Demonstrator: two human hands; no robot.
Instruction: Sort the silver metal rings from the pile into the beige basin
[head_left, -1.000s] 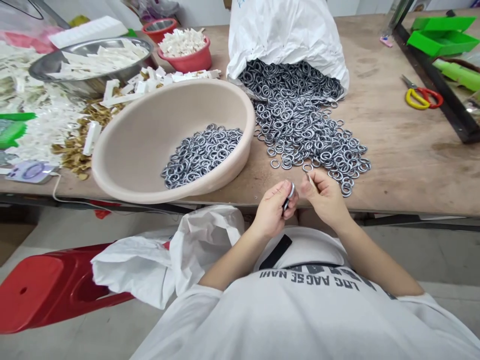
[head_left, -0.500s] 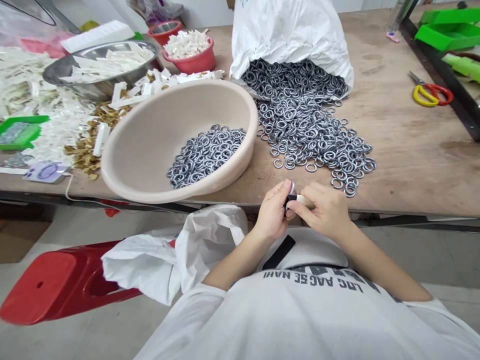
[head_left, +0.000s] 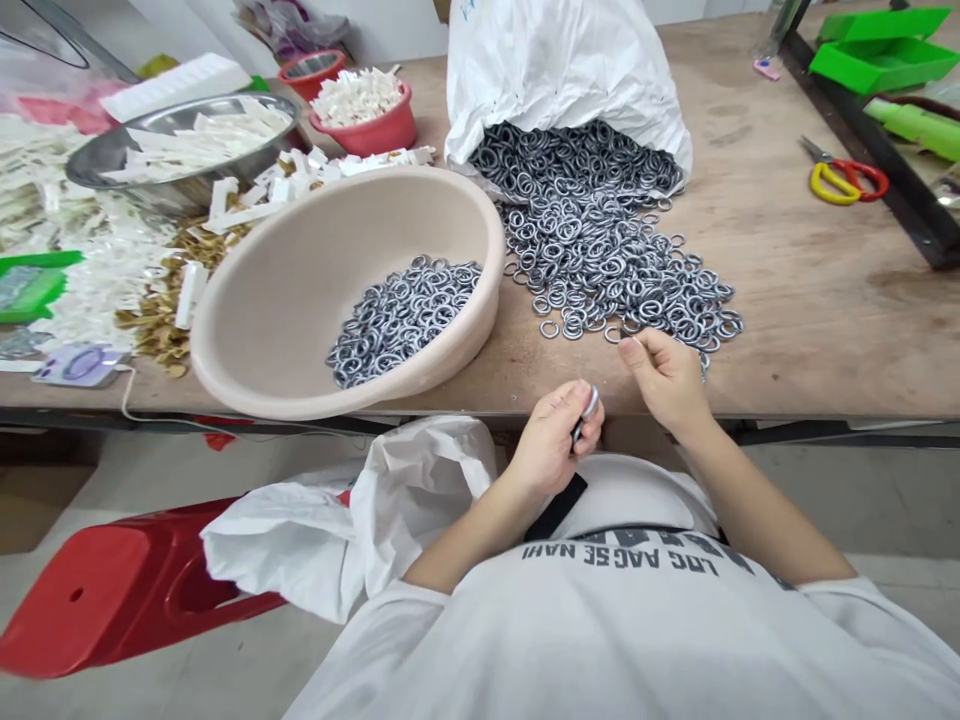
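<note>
My left hand (head_left: 555,435) is closed in front of the table edge. Between its thumb and fingers is a shiny grey metal ring (head_left: 591,402), and a small black piece (head_left: 577,431) shows beneath it. My right hand (head_left: 667,385) is raised to the right, thumb and forefinger pinched together at the near edge of the heap of grey rings (head_left: 626,270). Whatever is in that pinch is too small to make out. Left of the heap stands a wide beige basin (head_left: 262,270) with a pile of similar rings (head_left: 401,315) inside.
A white sack (head_left: 562,70) lies open behind the heap, rings spilling out. Scissors (head_left: 844,185) and green trays (head_left: 885,62) are at the right. White pieces fill a steel bowl (head_left: 154,190) and a red bowl (head_left: 382,135). Below the table is a red stool (head_left: 90,585).
My hands have come apart. The right one has moved up and right to the heap's edge; the beige strip seen between them no longer shows. The left hand still grips the ring.
</note>
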